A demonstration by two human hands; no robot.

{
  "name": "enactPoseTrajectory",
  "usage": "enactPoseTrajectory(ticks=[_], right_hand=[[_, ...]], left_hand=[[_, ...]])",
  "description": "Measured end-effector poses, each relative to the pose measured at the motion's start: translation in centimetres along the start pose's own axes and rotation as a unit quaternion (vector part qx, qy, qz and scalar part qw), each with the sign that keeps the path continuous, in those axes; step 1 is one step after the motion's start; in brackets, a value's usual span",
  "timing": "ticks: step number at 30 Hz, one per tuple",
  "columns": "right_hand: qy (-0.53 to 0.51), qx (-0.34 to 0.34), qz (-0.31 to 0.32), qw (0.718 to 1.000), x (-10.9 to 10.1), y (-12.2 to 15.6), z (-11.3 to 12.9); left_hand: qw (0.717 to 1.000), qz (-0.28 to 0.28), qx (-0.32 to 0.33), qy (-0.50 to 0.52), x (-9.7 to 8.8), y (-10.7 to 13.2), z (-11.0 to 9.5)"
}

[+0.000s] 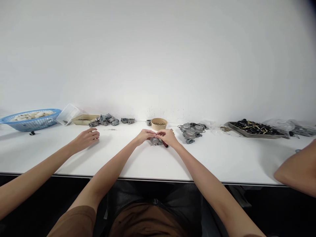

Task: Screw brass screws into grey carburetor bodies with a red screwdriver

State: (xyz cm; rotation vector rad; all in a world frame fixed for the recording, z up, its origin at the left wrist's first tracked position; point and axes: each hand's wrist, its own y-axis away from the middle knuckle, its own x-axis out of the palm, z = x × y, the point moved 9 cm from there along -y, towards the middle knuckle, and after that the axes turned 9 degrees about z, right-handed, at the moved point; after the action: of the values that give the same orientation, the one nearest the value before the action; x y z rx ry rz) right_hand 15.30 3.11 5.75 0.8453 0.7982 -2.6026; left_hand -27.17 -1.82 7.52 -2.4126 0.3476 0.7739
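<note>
Head view, the only one I have. My left hand (146,135) and right hand (167,136) meet at mid-table, fingertips pinched together over a small grey cast-metal housing (155,141) that rests on the white table (222,158); whether they pinch some tiny part between them is too small to tell. A dark red-handled tool (166,144) lies just under the right hand, touching or nearly so. Judging by look, the housing is rigid, dense for its bulk, not fragile; best gripped around its rounded body, not the protruding fittings. Behind sits a tan round bowl of small brass-coloured bits (159,123); right of it, a cluster of similar grey housings (191,131). Far left, a co-worker's hand (86,138) rests loosely curled on the table; another person's arm (297,171) shows at right.
</note>
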Motion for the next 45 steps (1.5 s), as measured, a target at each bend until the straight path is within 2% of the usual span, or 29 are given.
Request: enactPoseTrajectory(ticks=[3, 6, 11, 15, 18, 23, 29, 37, 40, 42, 44, 45], right_hand=[[0.010, -0.011, -0.005, 1.000, 0.0, 0.0, 0.3], [-0.010, -0.009, 0.022, 1.000, 0.5, 0.0, 0.2], [-0.039, -0.017, 0.047, 0.998, 1.0, 0.0, 0.1], [-0.031, -0.014, 0.028, 0.999, 0.6, -0.2, 0.0], [-0.024, 0.006, 0.002, 1.000, 0.1, -0.4, -0.8], [-0.009, 0.029, -0.041, 0.999, -1.2, -0.5, -1.9], [0.019, 0.035, -0.047, 0.998, -1.4, -0.4, -2.0], [0.031, 0.034, -0.047, 0.998, -1.3, -0.4, -2.0], [0.032, 0.038, -0.047, 0.998, -1.3, -0.4, -2.1], [0.032, 0.038, -0.046, 0.998, -1.3, -0.5, -2.1], [0.032, 0.038, -0.046, 0.998, -1.3, -0.5, -2.1], [0.033, 0.039, -0.046, 0.998, -1.3, -0.5, -2.2]], left_hand=[[0.992, 0.030, 0.027, -0.119, -1.8, 0.5, 1.5], [0.970, 0.034, 0.070, -0.229, -2.8, 1.3, 1.8], [0.945, -0.038, 0.105, -0.307, -5.8, 3.5, 1.5], [0.937, -0.098, 0.108, -0.317, -8.0, 5.4, 1.1], [0.928, -0.119, 0.102, -0.339, -8.9, 6.5, 0.5], [0.911, -0.135, 0.086, -0.379, -9.5, 7.8, -0.8], [0.907, -0.145, 0.055, -0.392, -10.2, 9.1, -1.4], [0.922, -0.150, 0.033, -0.356, -9.9, 10.1, -0.7], [0.937, -0.143, 0.042, -0.316, -11.0, 10.2, -1.0], [0.945, -0.144, 0.058, -0.288, -11.5, 9.8, -2.1], [0.952, -0.121, 0.071, -0.272, -10.1, 8.1, -3.9], [0.960, -0.076, 0.068, -0.262, -8.0, 6.5, -4.8]])
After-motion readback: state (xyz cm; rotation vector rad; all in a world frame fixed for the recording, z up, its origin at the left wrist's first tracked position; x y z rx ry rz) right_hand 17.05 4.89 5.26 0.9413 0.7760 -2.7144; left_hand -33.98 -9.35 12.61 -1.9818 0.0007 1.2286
